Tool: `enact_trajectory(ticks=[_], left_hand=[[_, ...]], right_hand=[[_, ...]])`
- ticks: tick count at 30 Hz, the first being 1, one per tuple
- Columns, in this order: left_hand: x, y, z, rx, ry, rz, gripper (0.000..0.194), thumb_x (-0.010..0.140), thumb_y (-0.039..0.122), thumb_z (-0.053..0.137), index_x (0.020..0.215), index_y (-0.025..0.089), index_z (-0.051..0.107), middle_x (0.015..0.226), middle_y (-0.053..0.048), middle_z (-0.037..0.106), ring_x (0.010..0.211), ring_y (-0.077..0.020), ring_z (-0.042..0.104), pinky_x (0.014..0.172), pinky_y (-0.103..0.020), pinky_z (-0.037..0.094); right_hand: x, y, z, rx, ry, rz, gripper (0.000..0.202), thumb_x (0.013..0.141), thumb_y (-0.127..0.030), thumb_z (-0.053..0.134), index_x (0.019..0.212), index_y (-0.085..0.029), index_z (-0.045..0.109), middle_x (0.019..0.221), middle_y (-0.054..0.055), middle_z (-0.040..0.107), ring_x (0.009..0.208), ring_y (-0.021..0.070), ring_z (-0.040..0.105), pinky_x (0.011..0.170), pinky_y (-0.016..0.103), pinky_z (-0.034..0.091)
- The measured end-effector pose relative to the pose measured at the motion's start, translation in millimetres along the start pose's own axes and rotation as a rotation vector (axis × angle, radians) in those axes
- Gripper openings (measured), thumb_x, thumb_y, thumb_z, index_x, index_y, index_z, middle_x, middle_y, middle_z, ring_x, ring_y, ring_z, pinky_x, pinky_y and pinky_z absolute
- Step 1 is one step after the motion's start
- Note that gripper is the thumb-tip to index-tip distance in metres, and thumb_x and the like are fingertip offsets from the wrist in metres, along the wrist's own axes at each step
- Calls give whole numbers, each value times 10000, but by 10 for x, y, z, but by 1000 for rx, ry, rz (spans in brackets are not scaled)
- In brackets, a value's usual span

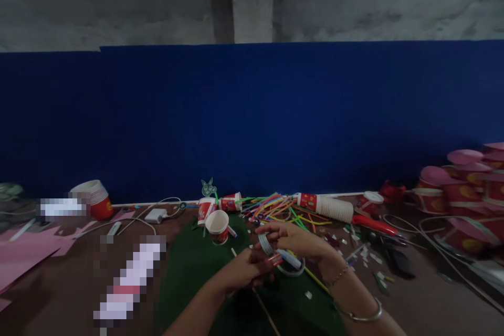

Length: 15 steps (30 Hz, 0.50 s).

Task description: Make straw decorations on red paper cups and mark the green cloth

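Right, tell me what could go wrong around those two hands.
The nearest upright cup stands just beyond the left hand and might get knocked over. The right hand is close to the loose coloured straws, so a brush could scatter them.

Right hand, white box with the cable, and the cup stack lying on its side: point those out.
Right hand [298, 240], head view: back of the hand.
White box [156, 215], head view: its casing.
Cup stack [331, 208], head view: pale nested rims.
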<state>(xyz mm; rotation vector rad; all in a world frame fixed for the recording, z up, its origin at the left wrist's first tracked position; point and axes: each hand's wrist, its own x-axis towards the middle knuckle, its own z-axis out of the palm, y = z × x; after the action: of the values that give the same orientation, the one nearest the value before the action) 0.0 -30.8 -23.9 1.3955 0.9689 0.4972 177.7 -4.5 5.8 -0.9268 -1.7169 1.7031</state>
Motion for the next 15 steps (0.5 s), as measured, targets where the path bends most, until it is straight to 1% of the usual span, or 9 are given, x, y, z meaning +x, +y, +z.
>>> enact_trajectory(ticks=[3,5,7,9,11,15], left_hand=[[22,-22,11,34,69,30,530,655,644,617,616,115,625,400,62,375,374,-47,281,408,-237,143],[56,-68,6,25,100,79,530,646,651,617,625,122,616,414,61,379,389,-52,291,417,-237,161],[104,-133,-8,22,124,136,528,642,654,615,631,126,604,431,56,384,403,-57,298,422,-237,173],[153,-198,-24,29,169,142,512,657,646,603,615,136,578,433,58,359,406,-59,289,424,-240,172],[194,-247,-39,44,222,137,489,676,626,594,586,148,546,438,59,340,407,-60,282,423,-241,170],[238,-297,-64,145,296,155,420,745,526,560,560,149,558,438,48,360,412,-72,316,422,-235,198]], right_hand=[[28,-24,83,48,104,6,400,677,-158,520,1070,-170,594,804,19,706,698,143,636,629,253,474],[61,6,131,23,177,-6,399,671,-197,562,1068,-164,581,741,11,701,640,150,633,580,259,478],[99,50,174,5,239,-23,421,650,-205,589,1067,-156,568,654,-8,682,580,151,621,547,262,476],[127,77,214,35,267,-48,434,638,-203,593,1066,-150,552,601,-20,667,549,151,613,550,272,480],[129,68,252,75,275,-78,438,632,-205,597,1062,-146,539,598,-17,671,538,150,610,562,279,480],[63,-39,313,109,299,-118,429,658,-267,605,1061,-141,529,623,4,686,528,154,610,559,286,473]])
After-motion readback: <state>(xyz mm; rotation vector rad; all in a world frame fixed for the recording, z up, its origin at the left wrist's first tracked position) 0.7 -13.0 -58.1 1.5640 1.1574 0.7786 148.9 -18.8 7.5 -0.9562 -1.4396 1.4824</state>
